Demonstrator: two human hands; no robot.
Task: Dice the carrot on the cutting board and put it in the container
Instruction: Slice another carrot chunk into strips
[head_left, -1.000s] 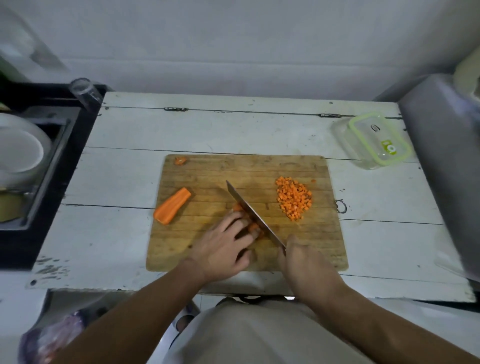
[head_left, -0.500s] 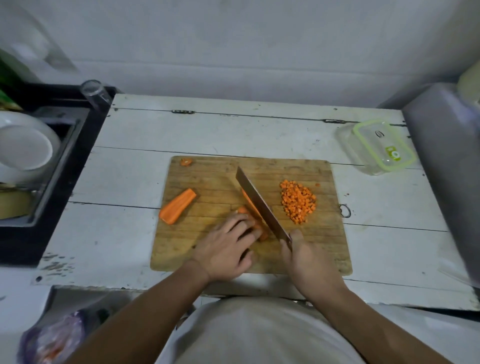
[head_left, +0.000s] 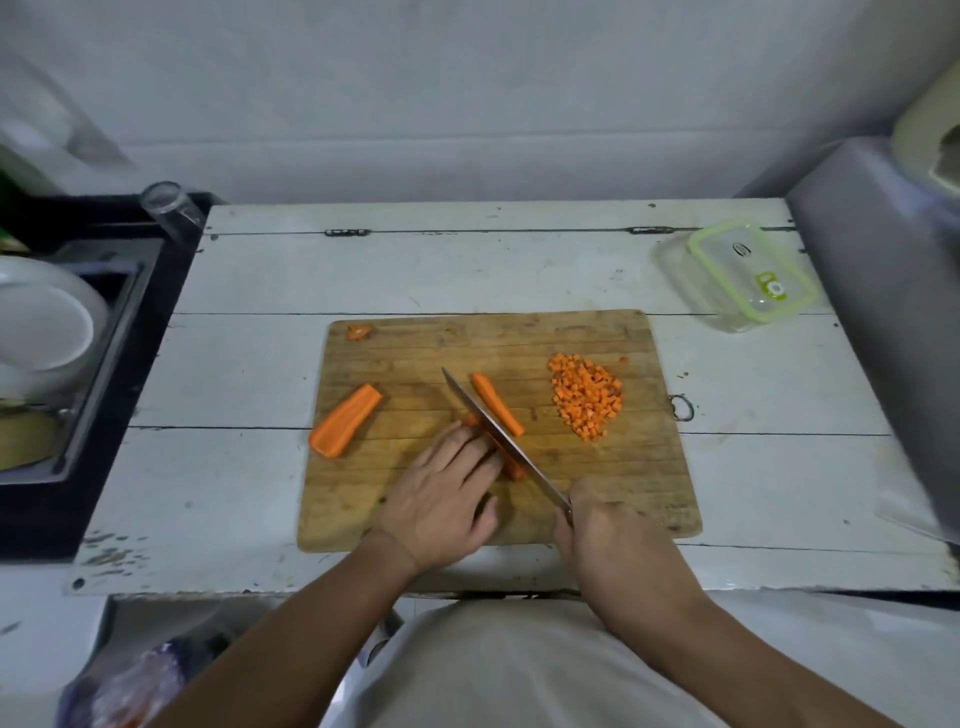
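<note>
Left grip (head_left: 441, 499) presses carrot (head_left: 511, 465) beside knife (head_left: 498, 434), clamped in right grip (head_left: 605, 535).

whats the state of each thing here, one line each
left hand: fingers pressing carrot piece down
right hand: gripping knife handle
knife: blade down in carrot
carrot strip: cut off, right of blade
carrot half: uncut
diced carrot: piled on cutting board
container: lid on
</note>
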